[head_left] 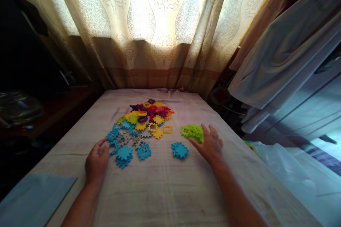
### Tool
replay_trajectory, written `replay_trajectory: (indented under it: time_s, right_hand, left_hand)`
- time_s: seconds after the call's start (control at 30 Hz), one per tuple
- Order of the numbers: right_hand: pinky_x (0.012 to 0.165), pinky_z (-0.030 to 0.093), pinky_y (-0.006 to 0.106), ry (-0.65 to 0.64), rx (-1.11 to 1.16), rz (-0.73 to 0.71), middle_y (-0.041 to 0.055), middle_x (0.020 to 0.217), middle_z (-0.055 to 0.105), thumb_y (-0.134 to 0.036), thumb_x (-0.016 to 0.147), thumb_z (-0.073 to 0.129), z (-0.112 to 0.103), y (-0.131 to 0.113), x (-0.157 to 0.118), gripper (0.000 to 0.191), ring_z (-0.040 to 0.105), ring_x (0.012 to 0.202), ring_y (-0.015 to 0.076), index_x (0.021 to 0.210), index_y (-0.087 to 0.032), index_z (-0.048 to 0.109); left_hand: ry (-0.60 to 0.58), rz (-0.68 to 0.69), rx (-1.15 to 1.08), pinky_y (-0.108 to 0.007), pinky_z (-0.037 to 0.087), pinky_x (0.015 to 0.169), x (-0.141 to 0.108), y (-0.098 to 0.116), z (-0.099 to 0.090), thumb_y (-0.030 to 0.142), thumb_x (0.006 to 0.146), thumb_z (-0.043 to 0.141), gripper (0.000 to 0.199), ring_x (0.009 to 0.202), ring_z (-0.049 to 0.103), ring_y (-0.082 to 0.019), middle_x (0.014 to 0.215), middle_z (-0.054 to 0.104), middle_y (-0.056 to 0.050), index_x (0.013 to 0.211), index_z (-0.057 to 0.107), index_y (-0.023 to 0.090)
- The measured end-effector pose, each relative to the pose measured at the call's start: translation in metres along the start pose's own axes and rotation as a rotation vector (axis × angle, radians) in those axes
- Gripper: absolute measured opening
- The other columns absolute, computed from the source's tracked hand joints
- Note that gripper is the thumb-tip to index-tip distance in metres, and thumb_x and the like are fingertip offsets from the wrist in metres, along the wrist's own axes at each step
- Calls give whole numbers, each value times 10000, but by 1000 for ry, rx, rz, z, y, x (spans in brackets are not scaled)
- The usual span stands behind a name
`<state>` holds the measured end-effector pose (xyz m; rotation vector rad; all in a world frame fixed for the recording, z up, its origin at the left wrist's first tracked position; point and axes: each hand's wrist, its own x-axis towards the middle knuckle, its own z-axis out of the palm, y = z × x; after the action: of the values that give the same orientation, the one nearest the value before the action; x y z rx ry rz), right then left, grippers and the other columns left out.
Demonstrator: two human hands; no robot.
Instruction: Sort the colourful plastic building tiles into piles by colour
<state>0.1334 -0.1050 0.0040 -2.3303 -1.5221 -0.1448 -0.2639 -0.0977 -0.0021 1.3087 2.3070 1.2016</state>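
My right hand (211, 145) is at the right side of a small heap of lime-green interlocking plastic tiles (193, 132), thumb and fingers apart and touching or nearly touching its edge. My left hand (96, 161) rests at the left side of the mixed pile, fingers loosely curled and thumb apart from them, close beside a blue frame-shaped tile (114, 147). Whether it touches that tile I cannot tell. Near it lie a stack of blue tiles (124, 156) and a blue tile with a cut-out centre (144, 151). Another small blue stack (179, 150) lies apart, below the green heap.
The mixed pile has grey tiles (128, 137), yellow tiles (141, 126), red tiles (154, 110) and purple tiles (142, 119) on a cloth-covered surface (160, 191). A pale blue flat sheet (34, 198) lies front left. Curtains (157, 56) hang behind; clothes (279, 49) hang right.
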Motion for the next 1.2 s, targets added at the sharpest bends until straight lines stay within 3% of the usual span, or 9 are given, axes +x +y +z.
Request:
replay_trajectory:
  time_s: [0.13,0.33,0.5,0.67,0.83,0.9,1.0,1.1,1.2]
  right_hand:
    - [992,324,611,-123,-46,26,187,1590,131,-625,780,594,19,-5,-5,883,149,1449,362,1514,-258,266]
    - [1034,284,584,-180,-16,-51,185,1578,176,-592,810,574,35,-7,25,838,170,1444,351,1515,-258,268]
    - [1049,280,548,-145,22,-69,183,1562,229,-589,812,562,50,-13,52,826,266,1408,353,1511,-247,284]
    - [1040,300,541,-119,43,-78,198,1536,283,-618,804,541,64,-15,75,833,310,1385,361,1497,-214,318]
    - [1024,265,623,16,48,-100,199,1512,325,-604,815,507,67,-18,78,767,301,1376,377,1455,-201,382]
    - [1027,255,625,146,84,-175,195,1479,378,-519,846,499,65,-32,75,649,325,1357,370,1404,-193,449]
    - [1035,289,558,270,188,-414,174,1403,479,-383,851,525,59,-75,67,470,409,1290,341,1280,-199,576]
    - [1042,317,471,200,267,-636,151,1376,517,-303,841,544,56,-132,56,383,451,1256,297,1200,-213,643]
    - [1044,314,453,43,261,-744,148,1393,511,-287,837,553,57,-186,42,402,438,1276,290,1226,-221,635]
  left_hand:
    - [-2,6,16,-290,382,539,1,-2,0,430,768,490,451,488,472,-169,505,475,33,1126,681,233]
    - [-11,-1,-1,-290,390,543,1,-1,-1,426,774,499,447,509,501,-175,529,512,23,1130,680,224]
    - [-21,-33,-16,-264,393,533,1,0,0,407,769,503,432,518,514,-162,557,552,27,1120,682,231]
    - [-6,10,-55,-249,434,585,3,-8,4,393,783,509,392,621,580,-162,733,674,-5,1095,687,235]
    - [13,46,-75,-256,475,648,5,-14,7,377,799,502,370,715,623,-170,939,729,-35,1087,685,235]
    - [3,61,-68,-269,489,682,5,-14,8,381,806,486,390,746,633,-178,966,729,-43,1111,678,231]
    - [-5,81,-72,-292,504,745,4,-15,9,393,809,468,412,817,650,-197,980,726,-56,1121,673,220]
    - [4,94,-101,-305,513,791,5,-17,12,415,806,465,418,884,660,-210,1002,727,-61,1108,672,214]
    - [7,110,-129,-315,516,833,5,-20,13,438,802,461,435,937,665,-221,1035,728,-69,1104,672,207]
